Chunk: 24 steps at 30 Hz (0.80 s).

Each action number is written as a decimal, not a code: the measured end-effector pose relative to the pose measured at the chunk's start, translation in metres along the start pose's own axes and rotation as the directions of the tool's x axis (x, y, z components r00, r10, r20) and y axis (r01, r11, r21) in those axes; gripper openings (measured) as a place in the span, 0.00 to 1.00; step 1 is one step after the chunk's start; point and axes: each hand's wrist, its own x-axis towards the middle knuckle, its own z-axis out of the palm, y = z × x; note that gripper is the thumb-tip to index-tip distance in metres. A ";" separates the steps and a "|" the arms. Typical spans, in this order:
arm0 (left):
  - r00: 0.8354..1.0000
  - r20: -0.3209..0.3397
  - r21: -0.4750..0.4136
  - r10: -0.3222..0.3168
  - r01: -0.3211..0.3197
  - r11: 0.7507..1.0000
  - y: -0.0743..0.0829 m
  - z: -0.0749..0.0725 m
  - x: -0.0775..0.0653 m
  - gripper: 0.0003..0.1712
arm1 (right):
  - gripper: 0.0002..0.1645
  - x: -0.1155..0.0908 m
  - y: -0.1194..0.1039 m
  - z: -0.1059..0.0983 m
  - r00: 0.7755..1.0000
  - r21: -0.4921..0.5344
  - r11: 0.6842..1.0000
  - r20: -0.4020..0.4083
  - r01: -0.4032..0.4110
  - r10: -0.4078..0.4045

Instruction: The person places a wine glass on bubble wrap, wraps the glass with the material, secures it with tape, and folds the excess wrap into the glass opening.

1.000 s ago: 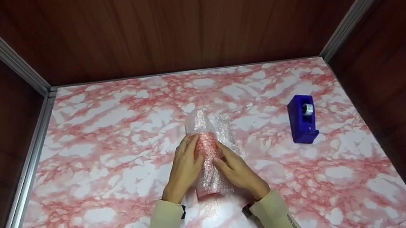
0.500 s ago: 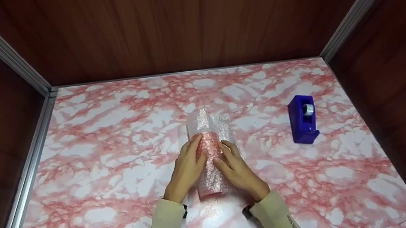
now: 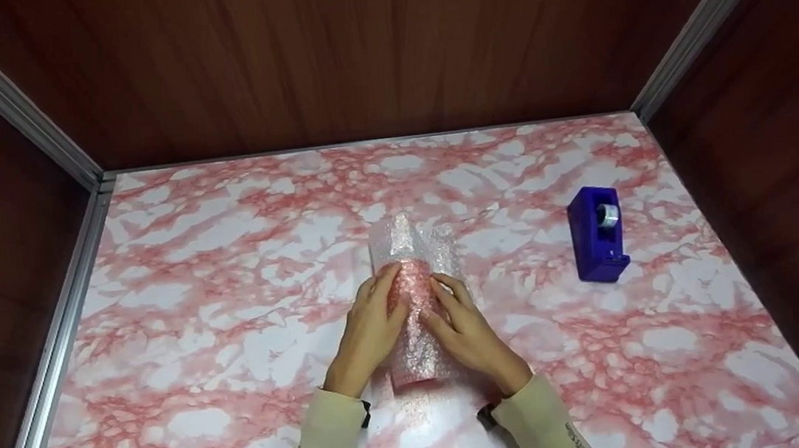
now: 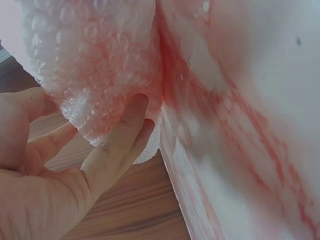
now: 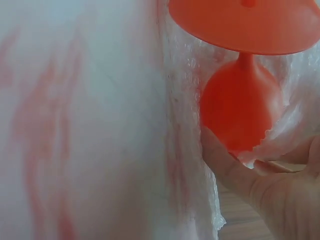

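Observation:
A roll of clear bubble wrap (image 3: pixel 416 345) lies lengthwise on the table in the head view, with pinkish red showing through it. Inside the wrap, the right wrist view shows an orange-red goblet (image 5: pixel 237 107), its round foot (image 5: pixel 245 30) towards the camera. My left hand (image 3: pixel 362 332) holds the roll's left side, thumb on top; its fingers lie against the bubbles in the left wrist view. From the right side my right hand (image 3: pixel 474 335) grips the roll, thumb on top and fingers bent at its side. Some fingertips are hidden behind the wrap.
A loose part of the wrap (image 3: pixel 440 246) spreads flat to the right of the roll. Farther right stands a blue tape dispenser (image 3: pixel 596 237) with a tape roll. Dark wood panels (image 3: pixel 366 49) enclose the marbled table (image 3: pixel 235 360) at the back and sides.
The roll has shifted slightly to the right, and my left hand has moved with it. My right fingers have bent more at the roll's side. The tape dispenser stays put.

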 end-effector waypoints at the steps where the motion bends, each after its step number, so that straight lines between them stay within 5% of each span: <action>1: 1.000 -0.001 0.000 0.001 -0.001 1.000 0.000 0.000 0.000 0.31 | 0.37 0.000 0.000 0.000 1.000 0.012 1.000 0.001 -0.004 0.004; 12: 1.000 0.017 -0.014 0.001 -0.001 1.000 0.002 -0.001 0.002 0.31 | 0.35 -0.002 0.003 -0.005 1.000 0.092 0.996 0.013 0.000 -0.001; 24: 0.999 0.034 0.040 0.017 -0.018 0.999 0.002 -0.002 0.005 0.30 | 0.36 0.000 -0.003 -0.011 0.996 -0.022 1.000 0.092 -0.020 0.022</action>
